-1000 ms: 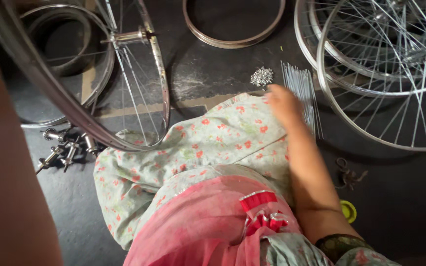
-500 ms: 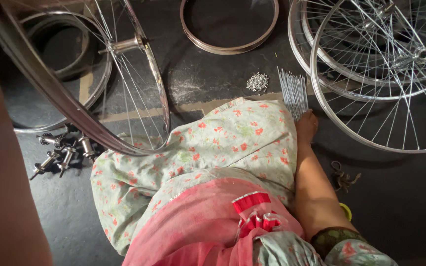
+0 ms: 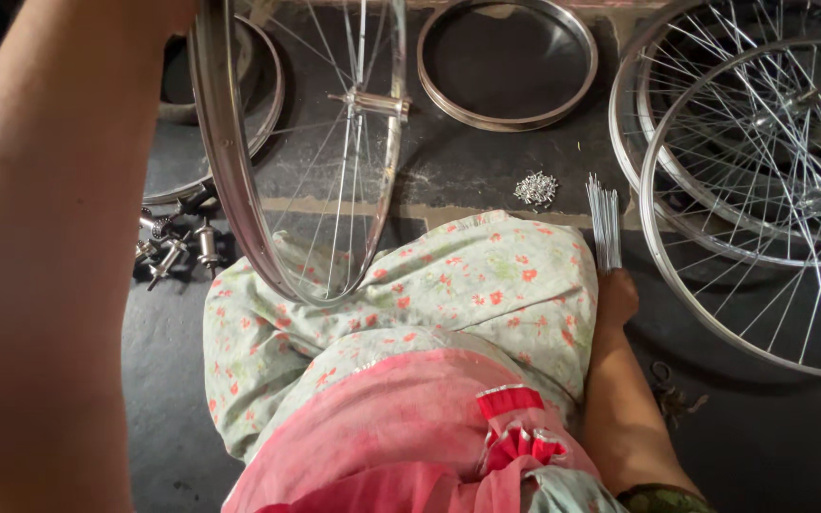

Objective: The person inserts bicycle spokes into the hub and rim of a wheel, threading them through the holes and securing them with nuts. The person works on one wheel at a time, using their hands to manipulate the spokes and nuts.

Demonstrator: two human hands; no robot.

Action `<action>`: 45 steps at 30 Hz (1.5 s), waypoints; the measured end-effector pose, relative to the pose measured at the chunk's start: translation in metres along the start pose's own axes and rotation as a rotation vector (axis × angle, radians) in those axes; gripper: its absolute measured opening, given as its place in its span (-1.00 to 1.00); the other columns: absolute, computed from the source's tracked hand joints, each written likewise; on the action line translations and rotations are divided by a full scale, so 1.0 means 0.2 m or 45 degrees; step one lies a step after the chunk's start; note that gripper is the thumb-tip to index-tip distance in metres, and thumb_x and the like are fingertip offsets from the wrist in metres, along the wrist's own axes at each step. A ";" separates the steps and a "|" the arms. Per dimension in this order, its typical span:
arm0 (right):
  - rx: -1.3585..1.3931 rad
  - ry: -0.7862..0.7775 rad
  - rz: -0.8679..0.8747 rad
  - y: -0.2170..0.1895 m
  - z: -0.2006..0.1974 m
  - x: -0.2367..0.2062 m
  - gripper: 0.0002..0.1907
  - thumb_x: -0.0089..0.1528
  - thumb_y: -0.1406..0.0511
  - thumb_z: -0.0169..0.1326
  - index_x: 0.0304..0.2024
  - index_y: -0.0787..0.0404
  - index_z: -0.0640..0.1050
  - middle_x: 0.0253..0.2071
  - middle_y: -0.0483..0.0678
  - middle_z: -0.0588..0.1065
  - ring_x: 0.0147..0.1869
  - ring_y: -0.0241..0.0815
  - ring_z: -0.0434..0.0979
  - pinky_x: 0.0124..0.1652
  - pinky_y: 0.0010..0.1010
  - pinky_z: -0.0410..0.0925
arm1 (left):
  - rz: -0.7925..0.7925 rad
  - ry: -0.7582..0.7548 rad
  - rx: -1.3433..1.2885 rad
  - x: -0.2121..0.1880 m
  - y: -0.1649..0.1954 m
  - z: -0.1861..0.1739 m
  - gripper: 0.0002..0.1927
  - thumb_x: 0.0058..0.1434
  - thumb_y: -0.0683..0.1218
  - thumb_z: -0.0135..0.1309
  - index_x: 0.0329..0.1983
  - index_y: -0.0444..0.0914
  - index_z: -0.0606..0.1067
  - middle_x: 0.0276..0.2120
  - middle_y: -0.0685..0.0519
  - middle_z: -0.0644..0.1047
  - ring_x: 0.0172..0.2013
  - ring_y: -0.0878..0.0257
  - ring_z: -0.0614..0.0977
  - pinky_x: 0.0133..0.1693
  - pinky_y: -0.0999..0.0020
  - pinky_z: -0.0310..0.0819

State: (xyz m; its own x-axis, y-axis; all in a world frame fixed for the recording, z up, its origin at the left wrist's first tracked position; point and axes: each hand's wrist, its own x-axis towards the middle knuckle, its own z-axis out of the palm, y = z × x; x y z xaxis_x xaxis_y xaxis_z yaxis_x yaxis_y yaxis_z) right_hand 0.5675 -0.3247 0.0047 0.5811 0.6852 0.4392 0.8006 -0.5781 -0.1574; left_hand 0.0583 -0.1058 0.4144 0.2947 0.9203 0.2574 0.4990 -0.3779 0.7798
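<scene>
**Upright wheel on the lap, right hand down at the spokes**

The half-laced wheel (image 3: 306, 152) stands upright, its lower rim resting on the flowered cloth over the knee (image 3: 448, 285). The left arm (image 3: 49, 266) reaches up to the top of that wheel; the left hand itself is out of frame, so I cannot tell whether it is clamped on the rim. To the right of the wheel, the right hand (image 3: 617, 296) rests on the floor (image 3: 762, 437), its fingers at the near end of the bundle of loose spokes (image 3: 604, 223); whether they are closed on a spoke is hidden.

Likely risks: with only one hand steadying it, the wheel could roll or tip off the knee. The little heap of nipples (image 3: 535, 188), just right of the wheel, could scatter if brushed. Pulling one spoke may fan out the bundle against the finished wheels (image 3: 762, 190) farther right.
</scene>
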 end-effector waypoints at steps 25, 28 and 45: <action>-0.140 0.040 0.243 -0.05 0.11 0.14 -0.77 0.31 0.14 0.18 -0.36 0.10 0.54 -0.29 -0.04 0.55 -0.26 0.11 0.57 -0.39 -0.02 0.39 | -0.010 -0.070 -0.064 0.43 0.04 0.16 -0.67 0.25 -0.08 0.16 0.03 -0.31 0.46 -0.14 0.03 0.49 -0.15 0.21 0.54 -0.13 0.32 0.42; -0.238 0.018 0.162 -0.02 0.14 0.09 -0.73 0.38 0.16 0.15 -0.39 0.11 0.53 -0.27 -0.07 0.55 -0.25 0.07 0.57 -0.38 -0.07 0.40 | -0.018 -0.084 -0.061 0.41 0.02 0.17 -0.68 0.26 -0.08 0.16 0.02 -0.31 0.47 -0.15 0.03 0.50 -0.16 0.21 0.54 -0.13 0.33 0.42; 2.721 -0.440 0.257 -0.93 -0.03 0.86 -0.93 0.40 0.35 0.03 -0.09 0.20 0.42 -0.10 0.11 0.55 -0.01 -0.09 0.58 0.15 -0.18 0.45 | 0.006 -0.068 -0.115 0.63 -0.06 0.24 -0.75 0.28 -0.12 0.15 -0.02 -0.31 0.50 -0.20 0.07 0.52 -0.20 0.25 0.56 -0.16 0.34 0.42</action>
State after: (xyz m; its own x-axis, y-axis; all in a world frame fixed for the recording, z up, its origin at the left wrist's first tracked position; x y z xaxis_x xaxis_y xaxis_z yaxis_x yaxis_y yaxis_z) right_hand 0.5186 -0.1024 0.1155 0.4551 0.8677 0.2002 -0.4946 0.4333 -0.7534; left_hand 0.1283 0.0095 0.4112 0.3412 0.9109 0.2322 0.4227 -0.3693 0.8276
